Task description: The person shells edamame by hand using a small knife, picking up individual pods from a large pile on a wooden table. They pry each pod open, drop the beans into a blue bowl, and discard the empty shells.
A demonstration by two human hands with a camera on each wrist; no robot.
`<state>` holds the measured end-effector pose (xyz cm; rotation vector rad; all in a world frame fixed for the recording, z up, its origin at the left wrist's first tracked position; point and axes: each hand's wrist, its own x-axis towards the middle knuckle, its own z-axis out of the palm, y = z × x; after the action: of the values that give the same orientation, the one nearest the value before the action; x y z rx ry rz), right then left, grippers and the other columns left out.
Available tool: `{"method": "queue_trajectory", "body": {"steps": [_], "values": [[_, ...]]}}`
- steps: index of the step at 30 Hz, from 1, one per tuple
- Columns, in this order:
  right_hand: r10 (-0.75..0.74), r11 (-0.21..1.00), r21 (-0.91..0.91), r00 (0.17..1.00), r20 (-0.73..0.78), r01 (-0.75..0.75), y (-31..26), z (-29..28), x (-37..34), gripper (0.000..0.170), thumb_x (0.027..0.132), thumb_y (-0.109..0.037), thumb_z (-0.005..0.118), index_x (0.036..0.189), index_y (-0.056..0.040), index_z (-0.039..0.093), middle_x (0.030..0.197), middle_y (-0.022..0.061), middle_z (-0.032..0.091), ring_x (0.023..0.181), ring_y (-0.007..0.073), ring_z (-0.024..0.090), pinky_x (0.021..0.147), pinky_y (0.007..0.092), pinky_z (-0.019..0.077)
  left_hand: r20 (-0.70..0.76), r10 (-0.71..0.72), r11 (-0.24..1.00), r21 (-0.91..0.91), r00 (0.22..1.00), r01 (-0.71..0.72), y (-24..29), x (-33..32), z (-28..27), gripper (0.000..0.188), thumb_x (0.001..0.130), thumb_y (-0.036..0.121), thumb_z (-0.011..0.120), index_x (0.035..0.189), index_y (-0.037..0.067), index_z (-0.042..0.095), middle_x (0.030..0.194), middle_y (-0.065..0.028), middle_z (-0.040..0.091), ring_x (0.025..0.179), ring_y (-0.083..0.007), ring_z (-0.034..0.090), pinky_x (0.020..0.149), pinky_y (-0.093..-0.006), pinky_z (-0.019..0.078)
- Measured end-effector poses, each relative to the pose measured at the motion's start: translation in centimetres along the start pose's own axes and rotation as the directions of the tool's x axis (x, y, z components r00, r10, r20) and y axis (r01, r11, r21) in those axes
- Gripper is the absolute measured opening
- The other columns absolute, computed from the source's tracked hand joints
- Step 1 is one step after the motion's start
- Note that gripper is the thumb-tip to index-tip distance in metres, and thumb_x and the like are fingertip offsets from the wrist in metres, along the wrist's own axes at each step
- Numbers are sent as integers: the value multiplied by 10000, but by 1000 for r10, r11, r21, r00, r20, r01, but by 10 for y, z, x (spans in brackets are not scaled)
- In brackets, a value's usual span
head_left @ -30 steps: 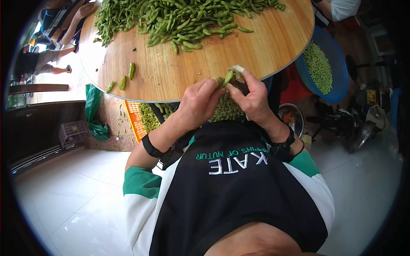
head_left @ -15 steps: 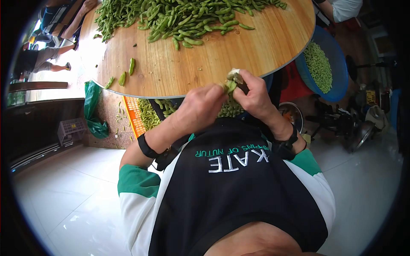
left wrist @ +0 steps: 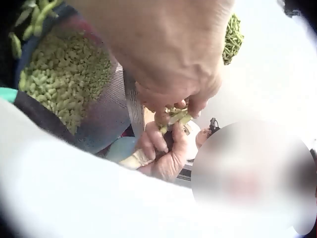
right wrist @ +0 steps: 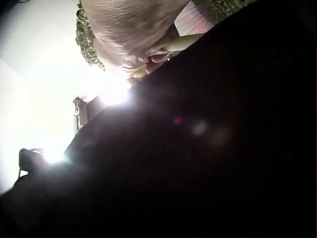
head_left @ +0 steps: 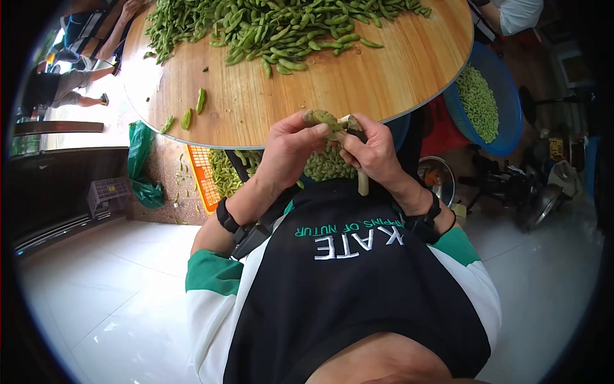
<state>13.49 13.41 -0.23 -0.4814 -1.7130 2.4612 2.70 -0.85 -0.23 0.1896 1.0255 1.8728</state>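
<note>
Over the near table edge in the head view, the left hand pinches a green pod between thumb and fingers. Close beside it, the right hand curls round a tool with a pale handle, which sticks out below the palm; its dark part is mostly covered by fingers. Both hands meet at the pod. In the left wrist view the left hand is above the right hand, with a pod between their fingertips. The right wrist view shows the right hand and the pale handle.
A heap of pods covers the far side of the round wooden table; a few pods lie near its left edge. Below are an orange basket and shelled beans. A blue basin of beans stands right.
The left hand has shifted slightly left and turned, so its thumb and the pod show. The right hand has tilted, and the pale handle now shows below it.
</note>
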Motion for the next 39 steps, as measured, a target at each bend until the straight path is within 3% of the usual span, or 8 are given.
{"method": "queue_trajectory", "body": {"steps": [2, 5, 9, 11, 17, 25, 32, 39], "values": [[36, 979, -202, 996, 76, -20, -4, -3, -2, 176, 929, -125, 540, 1036, 13, 564, 780, 50, 601, 510, 50, 477, 434, 196, 347, 3, 69, 997, -32, 998, -69, 0, -1, 0, 149, 858, 47, 626, 1002, 8, 638, 911, -41, 660, 773, -78, 562, 647, -229, 434], [-140, 937, -307, 984, 109, 167, -6, 1, -6, 277, 943, -152, 521, 1159, 21, 527, 806, 57, 603, 516, 52, 489, 439, 189, 352, 9, 156, 985, 72, 988, -157, 7, 3, -6, 148, 878, 61, 613, 1016, 9, 627, 915, -38, 660, 748, -82, 574, 628, -218, 440], [-170, 924, -335, 983, 72, 184, -9, -6, -9, 358, 956, -174, 518, 1261, 11, 478, 825, 67, 594, 516, 72, 505, 461, 212, 415, 10, 151, 945, 292, 989, -147, 8, 1, -11, 152, 908, 85, 589, 1038, 10, 607, 860, -19, 625, 681, -82, 537, 605, -211, 420], [-29, 980, -191, 991, 127, 54, -10, -9, -7, 391, 985, -192, 448, 1322, 6, 436, 813, 54, 591, 524, 54, 498, 428, 178, 360, 29, 106, 941, 321, 994, -110, 6, -1, -10, 150, 899, 90, 615, 1029, 16, 608, 833, 7, 615, 667, -53, 522, 584, -186, 401], [53, 974, 199, 963, 263, -108, -5, -12, -3, 411, 989, -203, 472, 1362, -39, 419, 768, 23, 562, 500, 42, 449, 398, 159, 348, 18, 102, 902, 419, 995, -100, 7, -1, 1, 98, 879, 77, 654, 943, 11, 621, 803, 50, 586, 698, -24, 490, 596, -186, 387], [125, 913, 331, 935, 332, -240, -6, -13, -2, 408, 986, -178, 465, 1374, -63, 415, 754, 23, 558, 486, 35, 402, 396, 155, 336, 79, 249, 747, 619, 965, -243, -3, 6, -9, 83, 846, 23, 673, 857, -10, 599, 739, 55, 544, 693, -15, 444, 600, -196, 393], [95, 967, 217, 978, 186, -135, 2, -6, -2, 354, 954, -70, 485, 1308, -52, 498, 724, 10, 566, 469, 25, 380, 401, 158, 329, 98, 287, 769, 570, 953, -291, -3, 7, -9, 66, 847, 6, 661, 876, -17, 606, 737, 48, 551, 701, -17, 464, 607, -195, 404], [-67, 987, 156, 977, 201, 35, 14, -7, 0, 326, 947, -65, 494, 1268, -47, 543, 714, -11, 572, 463, 13, 386, 400, 167, 304, 60, -79, 990, 126, 995, 71, 7, 6, -12, 97, 831, 27, 660, 925, 10, 643, 766, 12, 594, 583, -64, 488, 470, -202, 345]]}}
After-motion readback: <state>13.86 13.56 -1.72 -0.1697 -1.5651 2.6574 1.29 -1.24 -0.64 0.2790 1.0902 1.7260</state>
